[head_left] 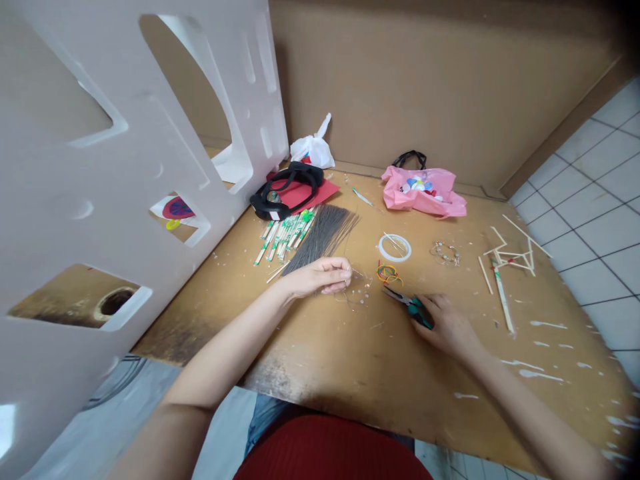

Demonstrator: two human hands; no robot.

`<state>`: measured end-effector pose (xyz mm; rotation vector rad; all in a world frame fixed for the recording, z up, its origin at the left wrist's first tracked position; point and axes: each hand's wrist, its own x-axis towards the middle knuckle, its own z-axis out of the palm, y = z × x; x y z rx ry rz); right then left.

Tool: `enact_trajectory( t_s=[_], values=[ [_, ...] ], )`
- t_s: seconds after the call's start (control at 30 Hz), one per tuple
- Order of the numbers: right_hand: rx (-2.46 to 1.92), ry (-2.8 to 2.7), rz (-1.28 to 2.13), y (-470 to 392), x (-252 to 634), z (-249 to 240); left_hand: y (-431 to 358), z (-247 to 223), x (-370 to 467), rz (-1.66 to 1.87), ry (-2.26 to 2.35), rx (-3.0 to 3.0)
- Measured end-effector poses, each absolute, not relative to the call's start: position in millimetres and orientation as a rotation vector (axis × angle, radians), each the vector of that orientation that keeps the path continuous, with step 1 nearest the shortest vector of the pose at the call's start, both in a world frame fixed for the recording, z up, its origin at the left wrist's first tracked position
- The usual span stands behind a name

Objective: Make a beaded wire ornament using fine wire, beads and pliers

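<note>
My left hand [327, 275] is closed in a pinch on a thin wire, over the middle of the table, beside a bundle of grey wires [325, 233]. Small clear beads [361, 293] lie just right of its fingers. My right hand [443, 321] is wrapped round the dark green handles of the pliers [419, 312], whose jaws point up and left toward the coloured rubber bands [389, 273]. Above the bands is a white ring [395, 247] with thin sticks across it. A beaded wire loop [446, 253] lies farther right.
Wrapped chopsticks [285, 237], a black strapped headset [261, 205] and red paper [327, 192] lie at the left. Behind are a white bag [313, 150] and a pink bag [400, 195] of coloured pieces. A stick frame [515, 257] is at the right; a white panel [125, 160] stands left.
</note>
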<state>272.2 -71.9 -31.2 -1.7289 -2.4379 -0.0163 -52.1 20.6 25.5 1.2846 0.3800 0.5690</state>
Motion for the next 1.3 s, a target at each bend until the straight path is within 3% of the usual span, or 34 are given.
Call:
enact_trajectory(
  t_s=[0.27, 0.37, 0.5, 0.63, 0.87, 1.13, 1.3],
  values=[
    [-1.632, -2.31, 0.026, -69.3, 267.3, -33.4, 17.0, 37.1, -46.7, 0.573, 0.25, 1.269],
    [-1.565, -2.073, 0.32, -60.9, 249.2, -2.4, 17.9, 55.1, -38.5, 0.458, 0.288, 1.462],
    [-1.493, -1.754, 0.989, -44.8, 213.4, 53.0, 26.4, 79.7, -24.4, 0.205, 0.34, 1.862],
    [-1.423, -1.715, 1.223, -25.7, 189.5, 75.2, 31.3, 87.7, -18.2, 0.24, 0.51, 2.202],
    [-1.351, -1.632, 0.996, -10.9, 179.2, 61.8, 28.1, 82.0, -22.7, 0.322, 0.59, 2.366],
    [-1.296, -1.675, 1.247, -10.1, 184.2, 58.4, 34.1, 69.7, -18.6, 0.4, 0.683, 2.25],
    [-1.435, -1.635, 1.166, 4.7, 194.2, 37.9, 48.9, 40.7, -16.6, 0.362, 1.021, 2.275]
  ],
)
